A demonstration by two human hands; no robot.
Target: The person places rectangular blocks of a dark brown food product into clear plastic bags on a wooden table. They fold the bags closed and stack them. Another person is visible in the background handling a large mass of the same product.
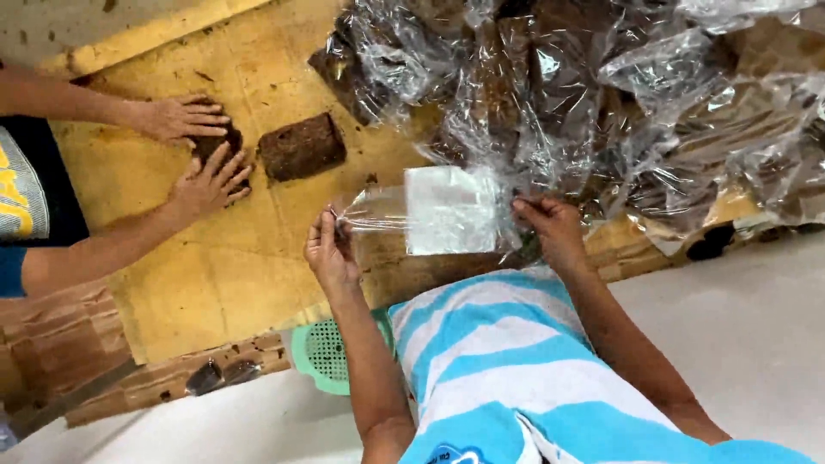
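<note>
A small clear plastic bag (pixel 430 210) with a white panel on its face is stretched flat between a person's two hands, held just above the near edge of a yellow board (pixel 180 283) that serves as the work surface. The left hand (pixel 331 251) pinches the bag's left end between thumb and fingertips, the remaining fingers loosely curled; the right hand (pixel 554 230) grips the bag's right end the same way, closed on the plastic. The person's blue-and-white striped top (pixel 507 361) fills the foreground below the bag.

Behind the bag, toward the far right of the board, lies a heap of crumpled clear plastic wrap (pixel 601 94) covering dark brown material. On the board's left part sits a dark brown block (pixel 302 146), lying free and apart from the bag. Just beside it, a second person's hands (pixel 193 146) press flat on another dark brown lump (pixel 216 148), one hand above it and one below, fingers spread. Stacked wooden slats (pixel 60 344) lie off the board's near left corner, and a green perforated plastic basket (pixel 325 352) shows partly beside the left forearm, on the pale floor (pixel 756 309).
</note>
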